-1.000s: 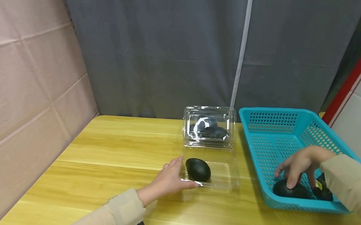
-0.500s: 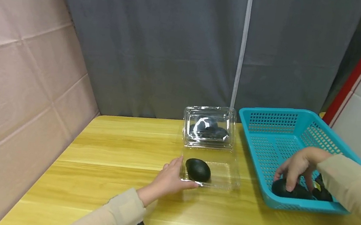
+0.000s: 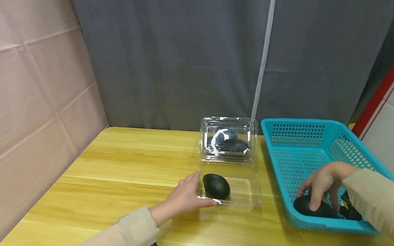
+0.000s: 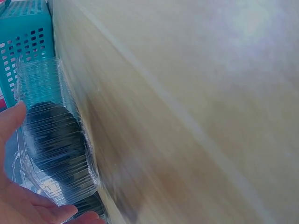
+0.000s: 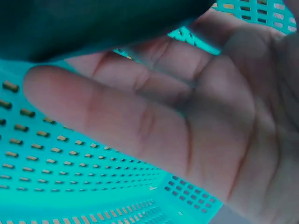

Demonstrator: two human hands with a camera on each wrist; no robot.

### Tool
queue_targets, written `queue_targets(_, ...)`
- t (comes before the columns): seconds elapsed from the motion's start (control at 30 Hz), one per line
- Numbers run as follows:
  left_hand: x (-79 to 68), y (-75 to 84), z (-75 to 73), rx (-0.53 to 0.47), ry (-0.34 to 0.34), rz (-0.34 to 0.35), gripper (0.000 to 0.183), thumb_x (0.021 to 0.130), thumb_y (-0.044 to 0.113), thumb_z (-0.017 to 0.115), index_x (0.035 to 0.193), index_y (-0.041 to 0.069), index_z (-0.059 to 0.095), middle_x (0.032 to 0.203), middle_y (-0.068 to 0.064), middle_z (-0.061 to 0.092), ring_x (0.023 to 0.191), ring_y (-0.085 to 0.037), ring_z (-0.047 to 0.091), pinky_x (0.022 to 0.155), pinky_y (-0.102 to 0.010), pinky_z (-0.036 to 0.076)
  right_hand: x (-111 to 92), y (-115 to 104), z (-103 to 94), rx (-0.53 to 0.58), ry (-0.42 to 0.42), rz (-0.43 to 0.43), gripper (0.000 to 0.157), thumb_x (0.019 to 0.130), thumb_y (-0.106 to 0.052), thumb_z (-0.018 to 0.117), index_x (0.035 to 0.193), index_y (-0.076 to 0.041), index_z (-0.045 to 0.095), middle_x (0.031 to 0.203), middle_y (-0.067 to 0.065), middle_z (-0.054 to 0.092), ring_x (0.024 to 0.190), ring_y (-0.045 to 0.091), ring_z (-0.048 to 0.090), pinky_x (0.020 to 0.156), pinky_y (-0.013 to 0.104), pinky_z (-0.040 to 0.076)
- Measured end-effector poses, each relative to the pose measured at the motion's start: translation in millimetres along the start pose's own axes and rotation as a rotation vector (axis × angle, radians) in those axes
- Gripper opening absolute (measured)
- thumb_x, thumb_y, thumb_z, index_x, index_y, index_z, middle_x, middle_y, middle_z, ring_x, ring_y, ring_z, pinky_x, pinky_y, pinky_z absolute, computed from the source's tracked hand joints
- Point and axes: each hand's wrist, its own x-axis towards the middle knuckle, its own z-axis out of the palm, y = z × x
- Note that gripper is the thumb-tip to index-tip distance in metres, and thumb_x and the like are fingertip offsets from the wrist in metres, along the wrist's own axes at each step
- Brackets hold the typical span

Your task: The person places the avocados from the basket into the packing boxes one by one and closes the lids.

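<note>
My left hand (image 3: 185,194) rests at the near left corner of a clear plastic clamshell box (image 3: 244,193), fingers along its side and thumb along its front. One dark green avocado (image 3: 216,186) lies in the left of its base, showing through the plastic wall in the left wrist view. The lid (image 3: 225,155) stands raised at the back. My right hand (image 3: 327,182) reaches down into a turquoise basket (image 3: 284,208) and grips another dark avocado (image 3: 317,208) from above, at the near end. In the right wrist view this avocado (image 5: 103,23) shows only in part.
Dark rounded shapes show in or behind the raised lid; which, I cannot tell. A black object (image 3: 349,212) sits under the right sleeve. The wooden table (image 3: 130,155) ends at a grey curtain (image 3: 177,51), with a pink cloth wall (image 3: 12,89) at left.
My right hand has shifted slightly left inside the basket, its fingers settling lower round the avocado, which has moved slightly left too. The left hand and clamshell box look the same.
</note>
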Motion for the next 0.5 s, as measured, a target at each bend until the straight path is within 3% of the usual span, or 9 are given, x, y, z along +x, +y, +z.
queue_targets(0.27, 0.0, -0.7, -0.7, 0.001, 0.004, 0.003, 0.109, 0.066, 0.056, 0.072, 0.145, 0.002, 0.019, 0.146, -0.019, 0.027, 0.133, -0.039, 0.026, 0.107, -0.052, 0.022, 0, -11, 1.1, -0.091, -0.012, -0.007, 0.065, 0.072, -0.007, 0.074, 0.131, -0.007, 0.047, 0.129, 0.03, 0.04, 0.112, 0.039, 0.045, 0.073, 0.053, 0.051)
queue_targets(0.37, 0.0, -0.8, -0.4, 0.002, 0.002, 0.006, 0.109, 0.067, 0.056, 0.072, 0.144, 0.002, 0.019, 0.146, -0.019, 0.028, 0.132, -0.039, 0.026, 0.106, -0.052, 0.024, 2, -12, 3.1, -0.077, -0.022, -0.005, 0.065, 0.071, -0.003, 0.073, 0.131, -0.007, 0.047, 0.127, 0.03, 0.041, 0.112, 0.04, 0.045, 0.073, 0.055, 0.05)
queue_targets(0.5, 0.0, -0.2, 0.3, -0.003, -0.001, 0.005, 0.109, 0.067, 0.055, 0.072, 0.145, 0.002, 0.018, 0.146, -0.02, 0.027, 0.133, -0.04, 0.025, 0.106, -0.053, 0.024, 5, -10, 5.0, -0.056, -0.029, 0.008, 0.065, 0.071, -0.005, 0.072, 0.13, -0.005, 0.044, 0.117, 0.019, 0.05, 0.1, 0.033, 0.053, 0.074, 0.054, 0.05)
